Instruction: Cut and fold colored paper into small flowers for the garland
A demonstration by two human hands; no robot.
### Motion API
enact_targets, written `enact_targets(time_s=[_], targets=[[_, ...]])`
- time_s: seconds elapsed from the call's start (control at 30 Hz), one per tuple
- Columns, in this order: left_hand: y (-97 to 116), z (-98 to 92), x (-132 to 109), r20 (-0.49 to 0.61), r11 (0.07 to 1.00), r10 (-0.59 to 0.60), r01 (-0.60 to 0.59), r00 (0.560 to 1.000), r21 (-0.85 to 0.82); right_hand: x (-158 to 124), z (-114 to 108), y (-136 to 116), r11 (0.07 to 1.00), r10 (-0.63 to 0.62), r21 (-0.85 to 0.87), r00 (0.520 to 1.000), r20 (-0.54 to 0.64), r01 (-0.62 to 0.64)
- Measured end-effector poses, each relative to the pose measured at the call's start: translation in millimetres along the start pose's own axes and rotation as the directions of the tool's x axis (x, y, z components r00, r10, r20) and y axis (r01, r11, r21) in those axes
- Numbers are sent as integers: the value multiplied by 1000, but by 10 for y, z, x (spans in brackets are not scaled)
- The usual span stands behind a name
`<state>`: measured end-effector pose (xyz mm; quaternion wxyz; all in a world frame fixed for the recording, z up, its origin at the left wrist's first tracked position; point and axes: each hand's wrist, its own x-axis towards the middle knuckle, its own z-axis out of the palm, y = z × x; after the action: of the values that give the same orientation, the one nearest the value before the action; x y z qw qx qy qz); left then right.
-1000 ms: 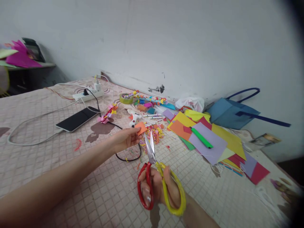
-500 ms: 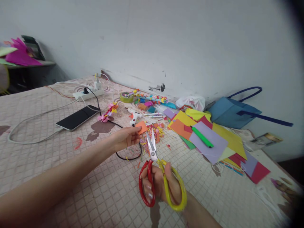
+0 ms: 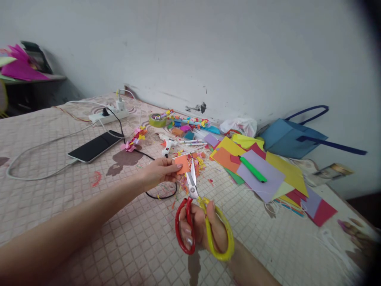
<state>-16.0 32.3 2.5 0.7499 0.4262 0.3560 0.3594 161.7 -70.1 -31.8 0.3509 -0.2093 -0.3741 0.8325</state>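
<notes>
Between the thumb and fingers of my left hand [image 3: 159, 173] is a small square of orange paper [image 3: 181, 163]. My right hand [image 3: 205, 228] grips a pair of scissors [image 3: 193, 192] with one red and one yellow handle, fingers through the loops. The blades point away from me and stand slightly apart, close to the paper's right side. Behind them lies a heap of thin, colourful paper scraps [image 3: 200, 163]. A white glue gun [image 3: 167, 145] lies just beyond my left hand.
A phone [image 3: 97, 146] on a cable and a power strip [image 3: 109, 116] lie left. Coloured paper sheets [image 3: 285, 174] with a green cutter [image 3: 252, 169] spread right, before a blue bag [image 3: 293, 137]. Tape [image 3: 157, 120] and decorated sticks [image 3: 190, 122] sit near the wall.
The orange paper is turned and shows more of its face, a little further right. The scissor blades have come closer together and nearer to the paper. The camera view has shifted slightly.
</notes>
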Motion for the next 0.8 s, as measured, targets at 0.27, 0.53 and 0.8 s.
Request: enact_targets(time_s=[0.27,0.53,0.8], targets=[[-16,-30,24,30,997,-45,47,999,-61,-12,-23,37,997,29,66,999,-41,-26],[-35,-38,37,37,996,-44,47,998,-74,-26,15,25,996,58,75,994,-92,-51],[-36,-85,67,47,998,-30,32,998,-49,-26,5,77,998,55,42,988,-147,-49]])
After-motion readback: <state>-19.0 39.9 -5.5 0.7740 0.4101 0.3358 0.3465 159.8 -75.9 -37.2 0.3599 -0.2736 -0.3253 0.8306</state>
